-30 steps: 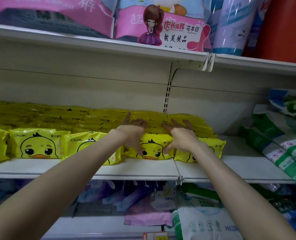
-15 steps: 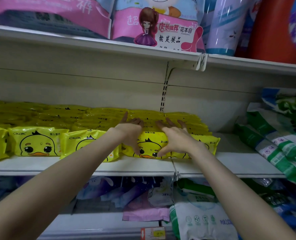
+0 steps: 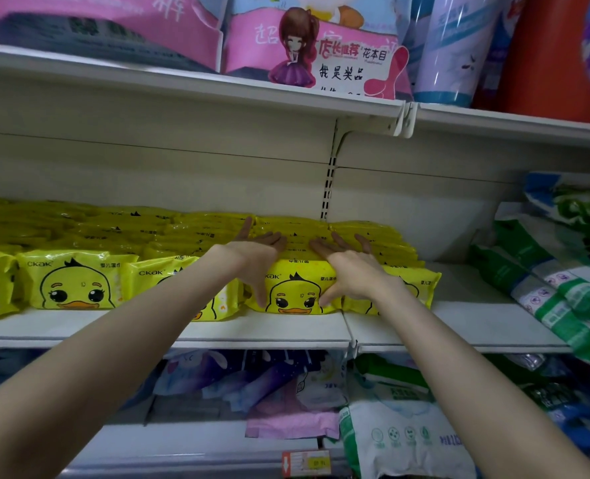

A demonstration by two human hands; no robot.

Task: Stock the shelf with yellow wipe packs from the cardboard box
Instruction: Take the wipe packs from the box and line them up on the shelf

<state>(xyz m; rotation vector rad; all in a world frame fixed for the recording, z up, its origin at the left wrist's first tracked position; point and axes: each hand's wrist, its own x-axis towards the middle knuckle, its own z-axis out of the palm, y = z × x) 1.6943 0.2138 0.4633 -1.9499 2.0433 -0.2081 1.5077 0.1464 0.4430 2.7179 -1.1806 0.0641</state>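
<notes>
Several rows of yellow wipe packs with a duck face stand on the white middle shelf. My left hand and my right hand both clasp the front yellow wipe pack of one row. Their fingers lie spread over the top of the packs behind it, and the thumbs press down on its front face. Another pack stands to its right, half hidden by my right wrist. More duck packs line the shelf to the left. The cardboard box is not in view.
Green and white bags lean on the same shelf at the right, with bare shelf between them and the packs. Pink packages and an orange container fill the shelf above. Purple, pink and white bags lie on the shelf below.
Both hands stay on the same front pack, almost unmoved. The view has drifted slightly.
</notes>
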